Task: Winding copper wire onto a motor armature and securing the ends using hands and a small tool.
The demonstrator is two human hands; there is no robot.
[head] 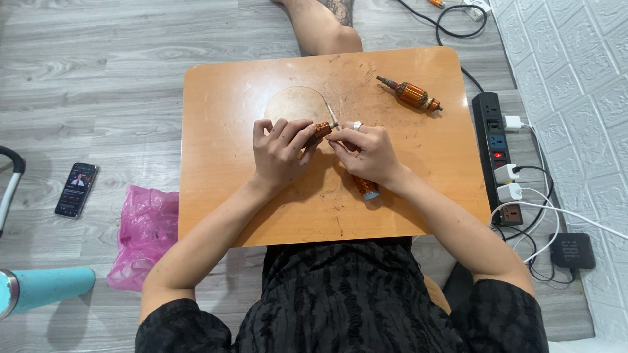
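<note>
A: Surface: small orange table [216, 163] sitting on grey floor. Items?

B: Copper-wound rotor [322, 129], being pinched in left hand [281, 151] over mid-table, steadying it. Right hand [366, 151] fingers are closing on its shaft tip. Spare rotor [411, 94] is lying far right, apart. Another cylinder [366, 188] is resting under the right wrist.

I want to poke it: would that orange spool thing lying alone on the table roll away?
Probably, a little. The spool looks round with a thin pin at each end, so it may roll in a curve. Its tight copper windings suggest it's stiff and fairly heavy for its size.
</note>
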